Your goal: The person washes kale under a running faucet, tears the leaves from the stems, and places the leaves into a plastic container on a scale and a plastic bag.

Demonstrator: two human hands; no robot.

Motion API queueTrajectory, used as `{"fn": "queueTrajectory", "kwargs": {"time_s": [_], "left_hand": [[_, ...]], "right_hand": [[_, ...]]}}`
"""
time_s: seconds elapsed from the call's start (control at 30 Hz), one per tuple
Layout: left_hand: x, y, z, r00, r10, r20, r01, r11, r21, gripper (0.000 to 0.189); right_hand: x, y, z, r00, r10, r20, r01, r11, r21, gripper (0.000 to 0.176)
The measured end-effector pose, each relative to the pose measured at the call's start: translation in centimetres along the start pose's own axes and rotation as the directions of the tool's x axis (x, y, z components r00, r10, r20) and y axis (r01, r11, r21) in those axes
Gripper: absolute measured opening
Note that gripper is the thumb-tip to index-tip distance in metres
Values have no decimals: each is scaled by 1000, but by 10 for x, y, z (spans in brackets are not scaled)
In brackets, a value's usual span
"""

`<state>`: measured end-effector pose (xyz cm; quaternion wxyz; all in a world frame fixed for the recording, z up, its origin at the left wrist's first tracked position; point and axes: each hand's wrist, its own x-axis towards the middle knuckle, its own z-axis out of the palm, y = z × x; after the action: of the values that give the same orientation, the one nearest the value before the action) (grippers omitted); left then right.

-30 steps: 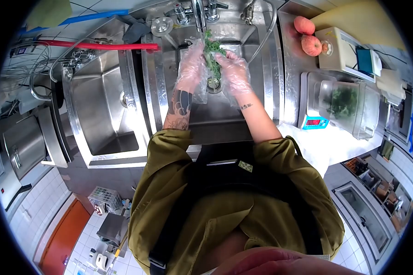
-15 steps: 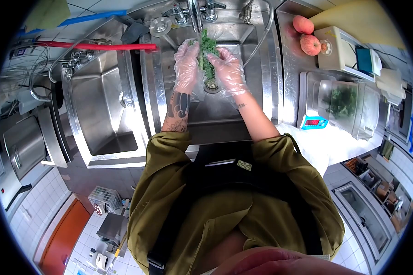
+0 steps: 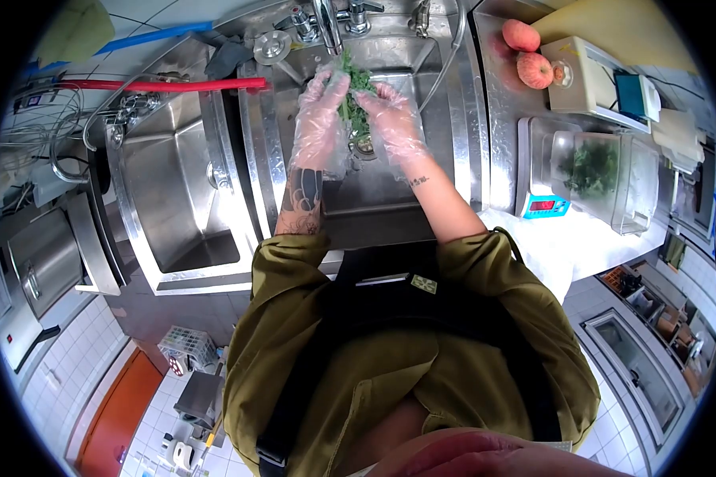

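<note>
Both my hands wear loose clear plastic gloves and hold one bunch of green leafy herbs (image 3: 352, 99) over the right-hand sink basin (image 3: 433, 119). My left hand (image 3: 318, 119) grips the bunch from the left side. On the right side, my right hand (image 3: 394, 115) closes on the same stems. The herbs hang just below the tap spout (image 3: 326, 32) and above the round drain (image 3: 363, 145).
An empty second basin (image 3: 175, 183) lies to the left, with a red hose (image 3: 159, 83) behind it. On the right counter stand a blue scale (image 3: 542, 205) carrying a clear container of greens (image 3: 601, 175), two apples (image 3: 525, 52) and a white device (image 3: 589, 75).
My hands and the herbs have risen a little toward the tap, and the view has shifted slightly left.
</note>
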<state>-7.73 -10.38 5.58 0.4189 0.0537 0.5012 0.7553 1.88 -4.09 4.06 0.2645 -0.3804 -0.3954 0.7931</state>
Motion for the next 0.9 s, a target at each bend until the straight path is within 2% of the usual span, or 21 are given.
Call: {"fn": "queueTrajectory", "kwargs": {"time_s": [0.07,0.1,0.2,0.23,0.33,0.37,0.43,0.47,0.53,0.6,0.63,0.73,0.77,0.9], "left_hand": [[6,-1,-4,984,86,157,-109,984,142,36],[-2,7,5,983,112,146,-132,981,141,35],[10,-5,-9,949,242,200,-299,889,346,35],[14,-8,-12,945,278,173,-324,867,377,36],[16,-10,-5,963,156,-221,-107,970,218,38],[15,-2,-7,988,54,-147,-49,998,36,44],[18,6,-20,994,10,-113,-20,996,-84,46],[20,8,-23,996,-10,-91,-4,990,-144,47],[28,9,-23,997,43,-63,-49,994,-102,50],[36,5,-39,998,59,13,-58,996,-65,49],[30,15,-21,999,38,5,-38,999,-35,51],[19,24,8,1000,18,-10,-19,991,-132,55],[18,26,12,998,54,38,-46,982,-185,58],[29,34,11,983,160,-93,-166,984,-61,56]], "right_hand": [[15,11,-9,999,-34,12,34,999,-8,28],[11,-4,-10,998,60,22,-57,991,-118,35],[0,-16,-4,999,-30,-18,26,984,-177,42],[4,-7,-10,995,-99,-22,89,953,-290,49],[-6,-2,-15,986,-140,-92,103,939,-328,51],[-11,-3,-16,990,-89,-113,57,963,-262,50],[-23,-13,-15,990,13,-143,-31,992,-125,48],[-28,-17,-16,987,50,-150,-69,989,-127,46],[-35,-22,-18,979,121,-164,-143,981,-129,41],[-36,-15,-22,981,94,-167,-109,990,-85,37],[-35,-10,-24,982,81,-168,-92,994,-62,35],[-35,-7,-25,982,71,-175,-78,996,-33,33],[-36,-9,-23,980,84,-182,-90,996,-24,32],[-40,-21,-21,975,101,-197,-102,995,6,31]]}}
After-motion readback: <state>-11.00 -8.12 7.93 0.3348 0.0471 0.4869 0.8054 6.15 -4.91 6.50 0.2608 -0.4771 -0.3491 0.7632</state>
